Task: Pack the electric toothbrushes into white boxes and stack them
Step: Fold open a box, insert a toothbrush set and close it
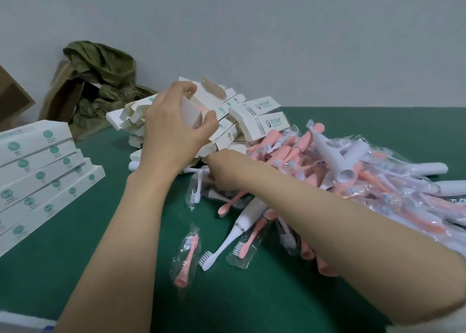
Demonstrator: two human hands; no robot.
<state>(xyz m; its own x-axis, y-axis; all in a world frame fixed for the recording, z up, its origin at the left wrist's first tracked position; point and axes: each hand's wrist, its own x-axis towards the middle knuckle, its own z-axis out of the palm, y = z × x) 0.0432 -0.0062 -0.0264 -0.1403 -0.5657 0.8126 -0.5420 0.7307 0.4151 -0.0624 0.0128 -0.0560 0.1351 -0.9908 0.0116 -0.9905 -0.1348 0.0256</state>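
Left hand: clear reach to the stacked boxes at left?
Likely yes: only bare green table lies between the left hand and the stacked boxes, though its grip holds an open white box.

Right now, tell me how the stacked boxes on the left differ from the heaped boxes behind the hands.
The stacked boxes lie flat in a stepped pile; the heaped boxes lean jumbled. The stacked boxes look closed; several heaped boxes show open end flaps. No hand touches the stacked boxes; the left hand grips one of the heaped boxes. Both are white with green marks.
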